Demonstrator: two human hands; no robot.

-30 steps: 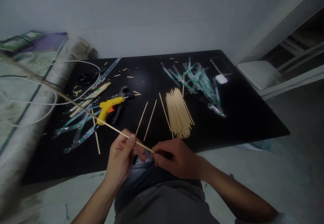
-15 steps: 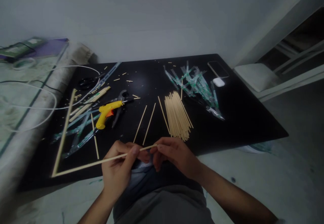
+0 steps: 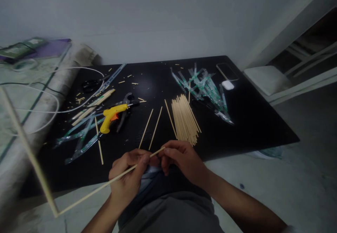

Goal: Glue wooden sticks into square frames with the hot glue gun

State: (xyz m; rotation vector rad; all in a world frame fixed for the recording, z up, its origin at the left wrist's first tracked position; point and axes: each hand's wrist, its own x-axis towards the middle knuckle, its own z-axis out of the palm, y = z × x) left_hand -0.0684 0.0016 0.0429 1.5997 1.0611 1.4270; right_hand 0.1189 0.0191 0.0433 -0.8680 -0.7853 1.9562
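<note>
Both my hands hold one wooden stick (image 3: pixel 100 192) above the table's front edge. My left hand (image 3: pixel 129 173) pinches it between thumb and fingers. My right hand (image 3: pixel 181 159) grips its right end with the fingertips. At its far left end the stick meets a thicker wooden stick (image 3: pixel 28 148) at a corner, and this one slants up and away to the left. Two loose sticks (image 3: pixel 146 127) lie just beyond my hands. A bundle of wooden sticks (image 3: pixel 185 120) rests past my right hand.
A yellow glue gun (image 3: pixel 112 117) lies over dark pliers (image 3: pixel 122 120) at centre left. Clear-green plastic strips (image 3: pixel 207 89), scissors (image 3: pixel 223 117), a phone (image 3: pixel 226 71) and a white case (image 3: pixel 228 85) are at the right. A white cable (image 3: pixel 58 99) loops over the left side.
The joined sticks have turned: their corner has dropped below the table edge, and the thicker stick has swung up to the left. My left hand has shifted slightly right.
</note>
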